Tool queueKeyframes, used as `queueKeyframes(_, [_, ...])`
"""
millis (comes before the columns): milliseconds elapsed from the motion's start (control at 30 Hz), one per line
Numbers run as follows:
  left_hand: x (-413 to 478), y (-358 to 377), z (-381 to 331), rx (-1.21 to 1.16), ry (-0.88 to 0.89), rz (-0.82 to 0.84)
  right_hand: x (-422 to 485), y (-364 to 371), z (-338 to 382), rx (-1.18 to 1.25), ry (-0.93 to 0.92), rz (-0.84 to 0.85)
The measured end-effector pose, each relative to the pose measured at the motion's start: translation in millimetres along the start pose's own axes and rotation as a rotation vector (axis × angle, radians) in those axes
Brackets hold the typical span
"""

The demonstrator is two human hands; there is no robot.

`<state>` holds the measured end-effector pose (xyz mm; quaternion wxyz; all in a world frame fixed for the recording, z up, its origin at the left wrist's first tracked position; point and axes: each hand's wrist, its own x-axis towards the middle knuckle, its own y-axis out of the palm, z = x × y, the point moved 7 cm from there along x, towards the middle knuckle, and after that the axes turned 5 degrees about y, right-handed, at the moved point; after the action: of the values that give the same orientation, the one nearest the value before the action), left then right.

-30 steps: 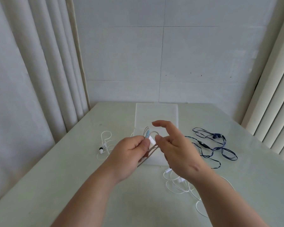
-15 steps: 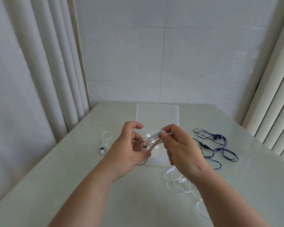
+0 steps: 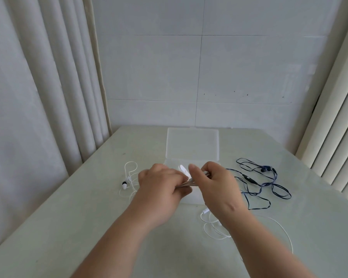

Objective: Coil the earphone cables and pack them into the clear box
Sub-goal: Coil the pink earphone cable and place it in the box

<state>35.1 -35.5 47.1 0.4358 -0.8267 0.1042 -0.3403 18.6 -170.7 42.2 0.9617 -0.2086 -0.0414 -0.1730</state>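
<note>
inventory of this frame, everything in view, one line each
box: 1, clear, open, table centre behind the hands
held earphones: 1 set, pale, bundled between both hands above the box
blue earphones: 1 set, dark blue, loose on the table right of the box
left white earphones: 1 set, white with a dark tip, loose left of the box
near white earphones: 1 set, white, loose on the table under the right forearm
table: 1, pale green
curtains: 1 set, off-white, left
blinds: 1 set, cream, right
wall: 1, white panels, behind the table
left hand: 1, grips the bundle
right hand: 1, pinches the bundle
</note>
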Motion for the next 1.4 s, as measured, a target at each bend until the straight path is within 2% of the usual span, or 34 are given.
queueKeyframes(167, [-4.0,10.5,2.0,-0.123,-0.106,0.133,4.6,-5.9,-2.7,-0.018,-0.008,-0.092])
queueKeyframes(333, [-5.2,12.0,6.4,-0.089,-0.117,0.180,11.7,-5.5,-9.6,-0.093,0.021,-0.001])
queueKeyframes(400, [-4.8,14.1,11.3,-0.142,-0.128,0.211,15.8,-6.7,-9.2,-0.116,0.007,0.011])
queueKeyframes(467, [-2.2,14.1,15.5,-0.241,-0.146,0.208,20.8,-6.8,-5.4,-0.156,-0.030,0.005])
queueKeyframes(600, [16.4,2.9,20.8,-0.383,-0.178,0.096,36.4,-8.3,8.0,-0.215,-0.087,0.031])
queueKeyframes(767, [46.3,-1.1,38.1,-0.241,-0.240,0.068,59.3,-5.6,16.8,-0.346,-0.119,0.192])
queueKeyframes(933, [58.1,12.7,39.7,-0.052,-0.230,0.126,76.3,-1.4,-1.7,-0.476,-0.097,0.164])
queueKeyframes(1200, [65.3,32.6,36.0,0.241,-0.190,0.310,73.4,18.5,-15.5,-0.832,-0.111,0.306])
queueKeyframes(1300, [66.6,30.7,40.0,0.241,-0.207,0.403,71.4,18.7,-13.4,-0.841,-0.099,0.351])
queueKeyframes(1400, [61.8,28.8,47.4,0.152,-0.209,0.432,71.1,20.9,-11.0,-0.958,-0.119,0.392])
